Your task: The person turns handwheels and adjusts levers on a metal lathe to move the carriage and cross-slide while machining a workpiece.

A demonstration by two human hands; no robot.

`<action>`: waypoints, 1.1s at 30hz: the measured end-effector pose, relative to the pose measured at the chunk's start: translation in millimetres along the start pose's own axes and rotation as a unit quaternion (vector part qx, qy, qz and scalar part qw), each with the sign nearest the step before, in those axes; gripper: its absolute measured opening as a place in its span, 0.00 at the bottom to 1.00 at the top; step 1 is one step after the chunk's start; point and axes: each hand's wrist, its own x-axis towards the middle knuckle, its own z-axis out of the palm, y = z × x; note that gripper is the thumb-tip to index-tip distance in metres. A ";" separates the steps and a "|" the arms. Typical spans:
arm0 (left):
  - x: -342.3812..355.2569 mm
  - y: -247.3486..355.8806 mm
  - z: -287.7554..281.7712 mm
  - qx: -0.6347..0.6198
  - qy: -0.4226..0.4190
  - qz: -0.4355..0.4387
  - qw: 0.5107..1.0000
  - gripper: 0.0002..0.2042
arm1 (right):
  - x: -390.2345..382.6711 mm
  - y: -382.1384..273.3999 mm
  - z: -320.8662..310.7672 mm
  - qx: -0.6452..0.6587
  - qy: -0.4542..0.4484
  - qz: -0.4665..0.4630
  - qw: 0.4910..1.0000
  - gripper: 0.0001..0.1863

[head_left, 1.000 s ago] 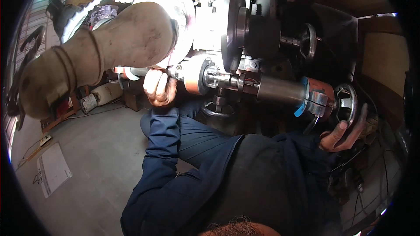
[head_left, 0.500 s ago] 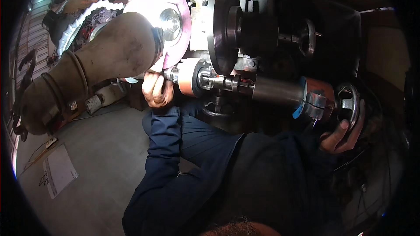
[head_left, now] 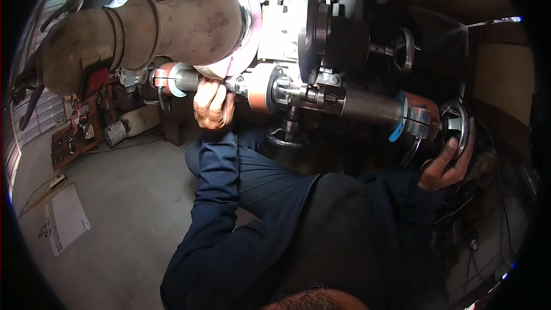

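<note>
My left hand (head_left: pixel 213 104) is closed, its fingers curled against the grey steel bar beneath the pale grinding wheel (head_left: pixel 252 34). Whatever lies within those fingers is hidden. Just right of it sits a small bright metal holder (head_left: pixel 236 85), followed by an orange-red drum (head_left: pixel 263 89) on the same line. My right hand (head_left: pixel 447 163) grips the rim of a chrome handwheel (head_left: pixel 456 129), thumb on the near side and fingers behind. Beside this wheel a red split clamp (head_left: pixel 420 117) with a blue edge surrounds a thick grey cylinder (head_left: pixel 370 110).
A dark disc wheel (head_left: pixel 311 28) stands upright at the top middle. A big dusty duct (head_left: pixel 189 26) reaches in from the upper left. Another red clamp (head_left: pixel 166 79) holds the bar's left end. Two more handwheels (head_left: pixel 406 51) belong to the machine. A white sheet (head_left: pixel 66 218) lies on the floor.
The view has shifted, so the duct appears higher and farther right, and the left red clamp now shows. My left hand appears slightly farther right and higher. Both hands keep their holds.
</note>
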 end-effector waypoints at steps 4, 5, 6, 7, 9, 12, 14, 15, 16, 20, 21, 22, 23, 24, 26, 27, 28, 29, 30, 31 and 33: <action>1.5 3.2 -3.3 0.025 -0.012 -0.013 1.000 0.17 | -1.5 0.7 4.6 -0.030 0.022 0.003 0.999 0.22; 2.6 4.5 -3.6 0.029 -0.011 -0.012 0.999 0.17 | -2.3 -0.3 5.2 -0.030 0.022 0.002 0.999 0.22; 4.4 7.5 -5.4 0.030 -0.021 -0.021 0.999 0.16 | -3.5 -2.3 5.7 -0.041 0.032 0.016 0.999 0.22; 5.4 9.3 -6.6 0.031 -0.032 -0.031 0.999 0.16 | -4.8 -3.6 6.5 -0.052 0.041 0.031 0.997 0.23; 7.6 9.8 -6.8 0.036 -0.033 -0.026 0.998 0.16 | -5.4 -4.6 9.0 -0.066 0.049 0.027 0.996 0.23; 6.3 8.8 -4.2 0.030 -0.027 -0.013 0.999 0.15 | -5.1 -4.2 9.0 -0.078 0.060 0.019 0.995 0.23; 5.4 6.7 -3.1 0.025 -0.021 -0.003 0.999 0.14 | -3.9 -4.1 9.2 -0.070 0.062 0.015 0.996 0.23; 3.7 7.7 -2.1 0.029 -0.017 -0.002 0.999 0.14 | -3.0 -4.5 7.5 -0.075 0.058 0.018 0.995 0.22; 4.2 6.7 -2.9 0.036 -0.014 0.002 0.999 0.14 | -3.3 -5.2 7.7 -0.077 0.055 0.022 0.995 0.22; 4.1 1.8 4.9 0.003 0.027 0.024 0.999 0.14 | -1.8 -6.4 6.5 -0.074 0.059 0.014 0.995 0.21; 2.6 1.4 5.9 0.006 0.027 0.024 0.999 0.14 | -2.1 -7.8 4.9 -0.065 0.057 0.007 0.996 0.21; -0.8 1.2 5.4 0.010 0.024 0.018 1.000 0.14 | -2.1 -6.1 5.5 -0.065 0.055 -0.006 0.996 0.20; -1.5 0.2 3.4 0.019 0.021 0.013 1.000 0.14 | -1.4 -3.5 5.6 -0.062 0.054 -0.019 0.996 0.19; -4.9 -2.7 0.8 0.030 0.007 0.023 0.999 0.14 | -3.2 1.7 2.1 -0.038 0.031 -0.007 0.999 0.21; 4.2 0.4 -8.7 0.056 -0.017 0.012 0.998 0.15 | -4.3 -3.0 -1.0 -0.077 0.032 -0.056 0.995 0.22; 14.9 5.1 -14.8 0.053 -0.023 -0.008 0.998 0.13 | -4.1 -7.2 -3.9 -0.139 0.038 -0.090 0.985 0.23; 26.1 7.4 -30.0 0.038 0.010 0.004 0.999 0.12 | -1.8 -10.6 -10.3 -0.164 0.059 -0.156 0.972 0.24; 34.4 5.0 -45.3 0.023 0.040 0.019 0.999 0.11 | 1.3 -16.0 -14.0 -0.189 0.083 -0.219 0.954 0.24; 29.3 -13.9 -62.3 0.049 0.069 0.019 0.996 0.16 | 6.6 -28.9 -21.3 -0.205 0.109 -0.269 0.935 0.22; 29.2 -32.2 -68.4 0.130 0.201 -0.034 0.970 0.15 | 12.7 -38.3 -19.9 -0.199 0.120 -0.279 0.932 0.22; 38.1 -55.2 -78.2 0.080 0.276 -0.461 0.840 0.17 | 19.5 -51.9 -23.2 -0.109 -0.019 -0.285 0.952 0.21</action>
